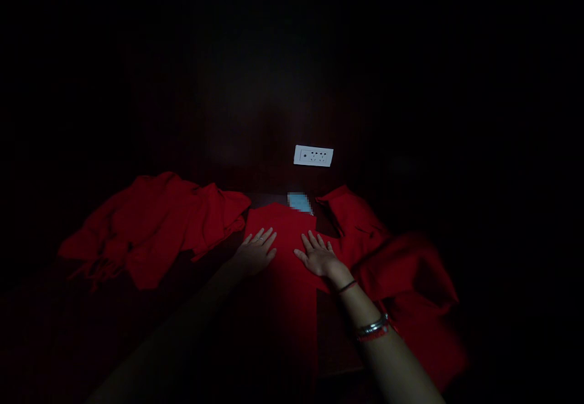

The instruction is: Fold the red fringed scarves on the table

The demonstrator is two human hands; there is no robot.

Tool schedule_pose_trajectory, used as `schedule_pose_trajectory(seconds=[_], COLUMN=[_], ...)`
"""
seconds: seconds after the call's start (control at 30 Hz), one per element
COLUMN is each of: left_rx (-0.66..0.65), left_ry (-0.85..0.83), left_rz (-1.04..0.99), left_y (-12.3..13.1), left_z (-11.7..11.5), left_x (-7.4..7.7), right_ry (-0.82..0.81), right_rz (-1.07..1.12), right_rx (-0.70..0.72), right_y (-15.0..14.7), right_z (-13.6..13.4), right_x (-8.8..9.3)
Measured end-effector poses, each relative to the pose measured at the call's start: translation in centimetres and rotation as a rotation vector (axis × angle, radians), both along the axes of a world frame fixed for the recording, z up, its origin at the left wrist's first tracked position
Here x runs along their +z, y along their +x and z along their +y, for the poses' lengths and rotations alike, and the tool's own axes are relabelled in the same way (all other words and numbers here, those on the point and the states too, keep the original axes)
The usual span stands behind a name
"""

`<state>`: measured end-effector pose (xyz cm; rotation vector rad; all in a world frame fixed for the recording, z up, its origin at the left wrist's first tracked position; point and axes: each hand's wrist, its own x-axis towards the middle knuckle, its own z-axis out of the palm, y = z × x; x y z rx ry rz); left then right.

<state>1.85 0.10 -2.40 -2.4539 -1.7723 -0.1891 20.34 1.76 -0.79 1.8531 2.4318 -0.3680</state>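
A red cloth (285, 227), perhaps a scarf, is spread out on a dark surface in front of me. My left hand (258, 252) lies palm down on its left part, fingers spread, a ring on one finger. Over on the right part, my right hand (317, 255) presses flat with its fingers apart; bracelets circle that wrist and forearm. Neither hand grips anything. The near end of the cloth fades into shadow.
A crumpled red scarf with fringes (159, 221) lies to the left. More bunched red cloth (365, 227) lies to the right. Behind the spread cloth is a pale blue blurred item (299, 202). A white wall socket (313, 156) sits above it. Deep darkness hides the surroundings.
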Motion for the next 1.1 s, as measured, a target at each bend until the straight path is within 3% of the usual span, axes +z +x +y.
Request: schedule_pose_trajectory(seconds=[0.1, 0.2, 0.33, 0.5, 0.6, 0.7, 0.83, 0.97, 1.1], left_rx=[-0.008, -0.021, 0.017, 0.046, 0.044, 0.014, -0.007, 0.024, 0.017], left_ry=[0.07, 0.211, 0.093, -0.046, 0.004, 0.131, 0.107, -0.063, 0.022], left_rz=[-0.014, -0.042, -0.04, -0.03, -0.017, -0.016, -0.029, -0.021, -0.007], left_y=[0.1, 0.1, -0.3, -0.5, -0.3, -0.2, -0.5, -0.8, -0.6], left_z=[0.1, 0.3, 0.6, 0.5, 0.3, 0.3, 0.5, 0.5, 0.4], left_x=[0.3, 0.5, 0.2, 0.0, 0.4, 0.7, 0.4, 0.3, 0.5], right_ry=[0.147, 0.322, 0.17, 0.02, 0.102, 0.205, 0.089, -0.025, 0.027], right_rz=[0.017, 0.087, 0.066, -0.016, 0.003, 0.092, 0.094, 0.02, 0.026], right_rx=[-0.046, 0.077, 0.187, 0.022, -0.023, 0.114, 0.227, 0.146, 0.049], right_y=[0.0, -1.2, -2.1, -0.4, 0.0, -1.0, -2.1, -0.8, 0.2], right_z=[-0.3, -0.4, 0.0, 0.4, -0.1, -0.6, -0.8, -0.3, -0.2], right_x=[0.5, 0.5, -0.2, -0.1, 0.4, 0.4, 0.1, 0.4, 0.7])
